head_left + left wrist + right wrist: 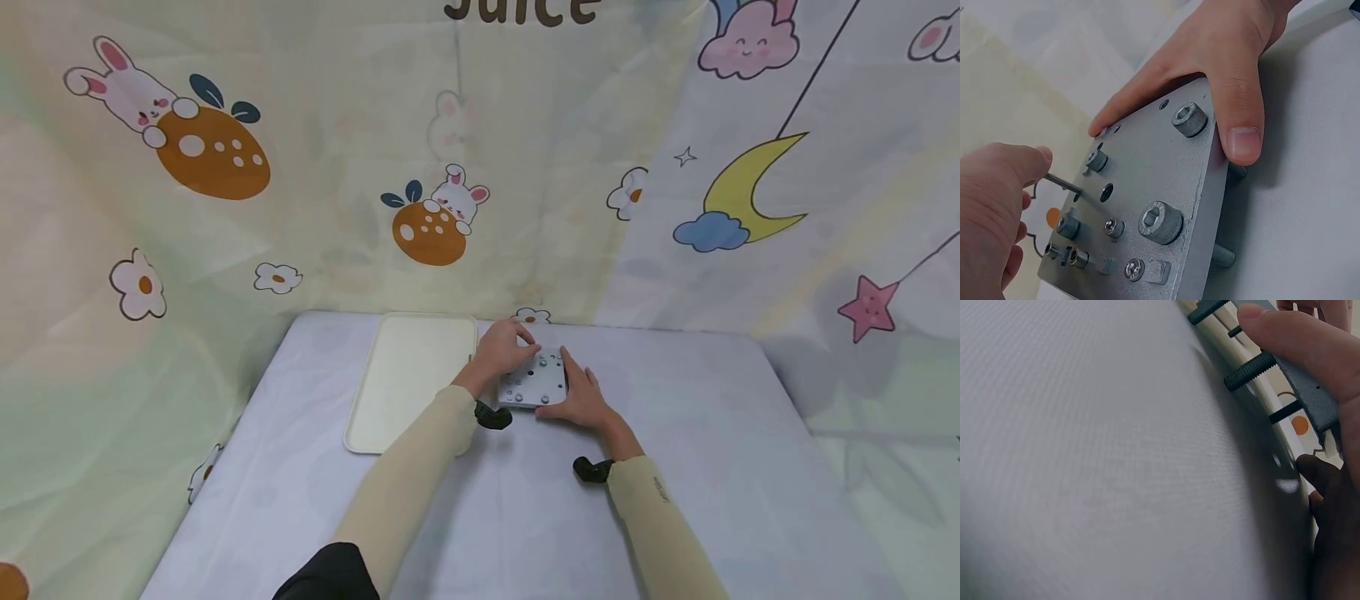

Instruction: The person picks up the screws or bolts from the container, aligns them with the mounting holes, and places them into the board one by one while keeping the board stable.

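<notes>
A grey metal plate (pixel 538 383) fitted with several bolts is at the far middle of the table. My right hand (pixel 583 402) grips it by its right side, thumb at the near edge and fingers at the far one. My left hand (pixel 994 209) pinches a thin metal rod (pixel 1063 184), whose tip meets a hole in the plate's top face. Large socket-head bolts (pixel 1160 222) and smaller screws (pixel 1114 227) stand up from that face. Threaded bolt shanks (pixel 1250 371) jut out beneath the plate in the right wrist view, holding it above the cloth.
A cream tray (pixel 408 383) lies left of the plate, partly behind my left forearm. White cloth (pixel 525 517) covers the table. Behind it hangs a printed fabric backdrop (pixel 540 192) with cartoon rabbits and flowers.
</notes>
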The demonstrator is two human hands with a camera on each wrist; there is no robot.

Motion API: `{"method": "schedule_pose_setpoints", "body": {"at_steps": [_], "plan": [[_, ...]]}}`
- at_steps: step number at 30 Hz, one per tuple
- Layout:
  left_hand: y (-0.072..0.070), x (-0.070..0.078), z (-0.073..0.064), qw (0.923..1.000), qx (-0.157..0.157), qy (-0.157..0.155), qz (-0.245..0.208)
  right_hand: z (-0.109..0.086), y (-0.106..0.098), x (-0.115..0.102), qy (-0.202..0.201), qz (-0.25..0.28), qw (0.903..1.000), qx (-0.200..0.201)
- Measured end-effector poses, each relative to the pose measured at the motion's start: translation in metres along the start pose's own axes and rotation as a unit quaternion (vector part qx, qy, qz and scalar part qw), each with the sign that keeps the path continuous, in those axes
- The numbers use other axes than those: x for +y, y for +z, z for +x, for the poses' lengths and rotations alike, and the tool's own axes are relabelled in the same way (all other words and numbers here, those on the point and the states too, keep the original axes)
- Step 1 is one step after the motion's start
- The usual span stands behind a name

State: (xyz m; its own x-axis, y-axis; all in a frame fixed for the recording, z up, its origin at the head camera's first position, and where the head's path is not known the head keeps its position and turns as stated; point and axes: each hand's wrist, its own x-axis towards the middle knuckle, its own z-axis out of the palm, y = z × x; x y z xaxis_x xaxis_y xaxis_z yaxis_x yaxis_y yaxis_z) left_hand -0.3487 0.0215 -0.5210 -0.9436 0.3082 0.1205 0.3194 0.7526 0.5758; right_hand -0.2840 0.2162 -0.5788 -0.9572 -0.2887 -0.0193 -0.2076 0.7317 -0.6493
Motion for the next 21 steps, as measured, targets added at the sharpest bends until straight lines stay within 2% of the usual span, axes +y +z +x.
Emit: {"method": "schedule_pose_setpoints", "body": {"at_steps": [15,21], "plan": [[-0.0059,-0.0045,-0.0057,0.9999,-0.008,-0.006,-0.007,0.0038,0.0045,0.0025,0.004,-0.006,1.0000,0.004],[-0.0018,-0.0094,-0.0057,0.9998,-0.020,-0.001,-0.008,0.0028,0.0032,0.0028,0.001,-0.004,1.0000,0.007]]}}
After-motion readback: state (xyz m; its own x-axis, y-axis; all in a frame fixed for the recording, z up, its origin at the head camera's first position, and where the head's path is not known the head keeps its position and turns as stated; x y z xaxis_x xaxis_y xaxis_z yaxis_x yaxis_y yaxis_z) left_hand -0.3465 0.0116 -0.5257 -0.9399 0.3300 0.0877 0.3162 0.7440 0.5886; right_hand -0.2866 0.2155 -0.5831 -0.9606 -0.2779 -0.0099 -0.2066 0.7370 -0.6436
